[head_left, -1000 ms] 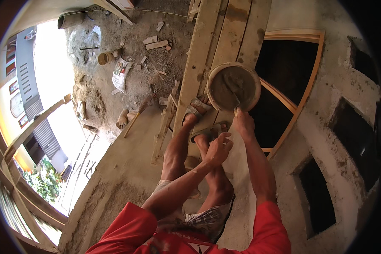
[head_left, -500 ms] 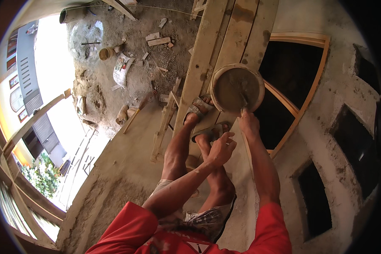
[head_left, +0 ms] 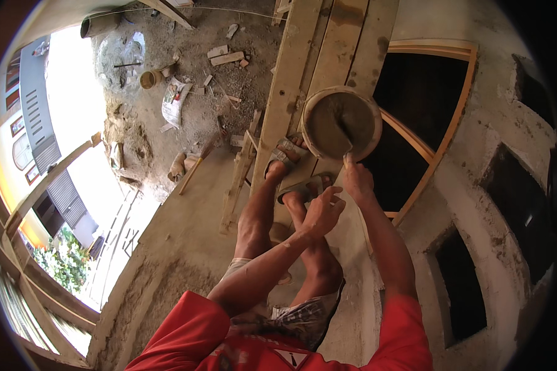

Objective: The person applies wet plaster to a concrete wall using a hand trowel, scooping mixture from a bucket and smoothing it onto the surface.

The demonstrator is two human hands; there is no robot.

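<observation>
A round bucket point(head_left: 325, 117) of wet grey mortar sits on wooden planks point(head_left: 291, 49) above my sandalled feet. My right hand point(head_left: 357, 179) is closed on the handle of a trowel point(head_left: 342, 133), whose blade dips into the mortar near the bucket's middle. My left hand point(head_left: 325, 210) hangs below the bucket, left of my right hand, fingers loosely bent and apart, with nothing visible in them.
Right of the planks are an orange wooden frame point(head_left: 469, 80) and a wall with dark openings. Rubble, a sack point(head_left: 174, 104), containers point(head_left: 150, 79) and a long-handled tool point(head_left: 192, 176) lie below left. Wooden railing point(head_left: 49, 179) curves along the left edge, before a sunlit building.
My right hand shifted right, then back left, with the trowel; its blade has moved about within the mortar. My left hand stays in much the same place beneath the bucket.
</observation>
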